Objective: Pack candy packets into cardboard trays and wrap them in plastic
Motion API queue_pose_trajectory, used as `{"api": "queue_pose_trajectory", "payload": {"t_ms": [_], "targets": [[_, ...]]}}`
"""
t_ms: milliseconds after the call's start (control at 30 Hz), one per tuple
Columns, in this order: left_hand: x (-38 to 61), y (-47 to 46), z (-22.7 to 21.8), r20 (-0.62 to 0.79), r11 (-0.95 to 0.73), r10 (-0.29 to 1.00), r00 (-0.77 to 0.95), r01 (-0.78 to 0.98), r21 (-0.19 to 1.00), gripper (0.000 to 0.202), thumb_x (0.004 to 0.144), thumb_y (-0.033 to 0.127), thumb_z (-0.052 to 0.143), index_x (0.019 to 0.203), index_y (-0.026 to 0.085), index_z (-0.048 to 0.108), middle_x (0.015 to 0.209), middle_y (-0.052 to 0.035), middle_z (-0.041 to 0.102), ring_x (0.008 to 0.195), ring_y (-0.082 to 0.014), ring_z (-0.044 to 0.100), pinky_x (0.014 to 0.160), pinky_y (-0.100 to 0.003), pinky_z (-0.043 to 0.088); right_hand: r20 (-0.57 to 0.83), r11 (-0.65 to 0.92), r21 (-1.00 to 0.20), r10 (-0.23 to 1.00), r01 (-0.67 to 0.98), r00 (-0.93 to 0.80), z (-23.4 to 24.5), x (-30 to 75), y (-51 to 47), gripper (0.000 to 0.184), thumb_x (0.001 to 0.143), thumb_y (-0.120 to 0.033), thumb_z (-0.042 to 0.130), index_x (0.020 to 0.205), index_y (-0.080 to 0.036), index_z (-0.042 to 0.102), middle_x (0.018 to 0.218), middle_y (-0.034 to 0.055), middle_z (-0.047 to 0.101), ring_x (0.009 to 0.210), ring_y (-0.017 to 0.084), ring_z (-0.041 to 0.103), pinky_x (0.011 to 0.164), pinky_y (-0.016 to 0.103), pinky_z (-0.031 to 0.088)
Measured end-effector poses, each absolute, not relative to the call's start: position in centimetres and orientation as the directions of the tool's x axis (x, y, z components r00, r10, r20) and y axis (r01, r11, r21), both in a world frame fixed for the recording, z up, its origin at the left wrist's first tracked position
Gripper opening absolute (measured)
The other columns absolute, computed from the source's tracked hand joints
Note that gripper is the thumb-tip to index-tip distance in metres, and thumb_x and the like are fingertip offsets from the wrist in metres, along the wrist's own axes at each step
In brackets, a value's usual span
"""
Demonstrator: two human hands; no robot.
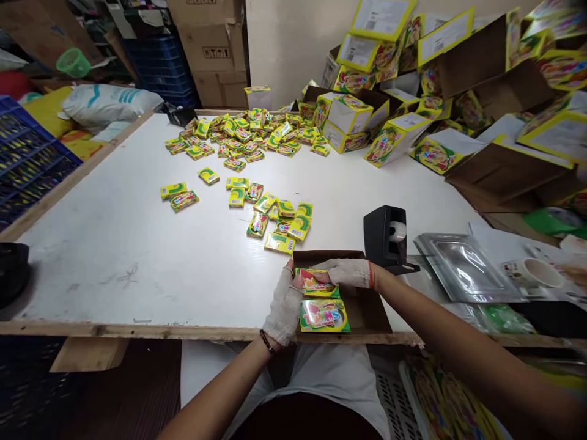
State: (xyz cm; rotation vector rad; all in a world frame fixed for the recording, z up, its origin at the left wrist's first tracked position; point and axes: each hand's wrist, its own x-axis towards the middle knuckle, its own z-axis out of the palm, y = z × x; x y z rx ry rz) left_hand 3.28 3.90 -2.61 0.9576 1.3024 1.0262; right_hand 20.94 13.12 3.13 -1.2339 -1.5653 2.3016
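An open brown carton (pixel 367 310) lies at the table's front edge before me. Inside it a small yellow-green printed box (pixel 326 316) rests flat at the near end. Just beyond that is a second small box (pixel 316 286), gripped between my hands. My left hand (pixel 283 305), in a white fingerless glove, has its fingers bent at the box's left end, by the carton's left wall. From the far right my right hand (pixel 346 272), gloved likewise, closes its fingers on the box's top. Some fingertips of both hands are hidden.
Loose small boxes (pixel 282 223) lie beyond the carton, with a larger heap (pixel 247 134) at the back. A black tape dispenser (pixel 385 238) stands right of the carton. Emptied display cartons (pixel 458 122) pile up at the back right. A plastic tray (pixel 472 269) sits at right.
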Motion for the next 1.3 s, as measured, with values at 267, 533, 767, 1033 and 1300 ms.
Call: {"api": "queue_pose_trajectory", "payload": {"t_ms": [267, 533, 767, 1033, 1300], "targets": [[3.4, 2.2, -1.7, -0.247, 0.248, 0.969, -0.020, 0.098, 0.964, 0.070, 0.094, 0.040, 0.054, 0.157, 0.024, 0.030, 0.161, -0.0075, 0.038, 0.146, -0.0258, 0.040, 0.121, -0.040, 0.035, -0.592, -0.287, -0.805, 0.426, 0.519, -0.684, 3.7, 22.3, 14.1, 0.057, 0.062, -0.050, 0.086, 0.104, -0.015, 0.072, 0.102, 0.0061, 0.073, 0.095, 0.022, 0.065, 0.081, 0.030, 0.052], [2.9, 2.9, -2.7, 0.275, -0.296, 0.955, 0.110, 0.364, 0.883, 0.038, 0.093, 0.026, 0.053, 0.130, 0.019, 0.062, 0.164, -0.0125, 0.030, 0.150, -0.0289, 0.031, 0.123, -0.049, 0.030, -0.454, -0.342, -0.891, 0.675, 0.299, -0.582, 1.4, 22.3, 12.2, 0.065, 0.071, -0.072, 0.069, 0.102, -0.014, 0.070, 0.098, 0.0069, 0.071, 0.093, 0.022, 0.062, 0.084, 0.035, 0.049], [3.7, 2.8, -1.6, 0.160, -0.230, 0.972, 0.174, 0.532, 0.815, 0.049, 0.094, 0.023, 0.048, 0.142, 0.016, 0.052, 0.162, -0.0170, 0.031, 0.153, -0.0327, 0.022, 0.122, -0.056, 0.029, -0.462, -0.387, -0.883, 0.815, 0.263, -0.350, 0.5, 19.5, 9.3, 0.046, 0.076, -0.065, 0.061, 0.071, -0.019, 0.058, 0.072, 0.0010, 0.063, 0.075, 0.019, 0.056, 0.069, 0.031, 0.046], [2.8, 4.4, 1.3, 0.223, -0.392, 0.920, 0.322, 0.748, 0.535, 0.041, 0.092, 0.020, 0.050, 0.131, 0.017, 0.060, 0.134, -0.0137, 0.064, 0.132, -0.0293, 0.053, 0.118, -0.055, 0.036, -0.378, -0.260, -0.918, 0.806, 0.301, -0.456, -0.6, 20.2, 10.1, 0.049, 0.078, -0.068, 0.058, 0.071, -0.019, 0.055, 0.070, -0.0006, 0.056, 0.069, 0.015, 0.049, 0.066, 0.030, 0.043], [-2.5, 16.9, -1.4, 0.054, -0.276, 0.954, 0.296, 0.790, 0.547, 0.036, 0.072, 0.007, 0.068, 0.106, 0.020, 0.068, 0.127, -0.0106, 0.063, 0.123, -0.0297, 0.053, 0.111, -0.047, 0.040, -0.473, -0.237, -0.863, 0.690, 0.447, -0.547, 2.1, 20.6, 11.6, 0.054, 0.072, -0.065, 0.069, 0.095, -0.016, 0.067, 0.080, 0.0025, 0.064, 0.072, 0.016, 0.055, 0.066, 0.030, 0.047]]}}
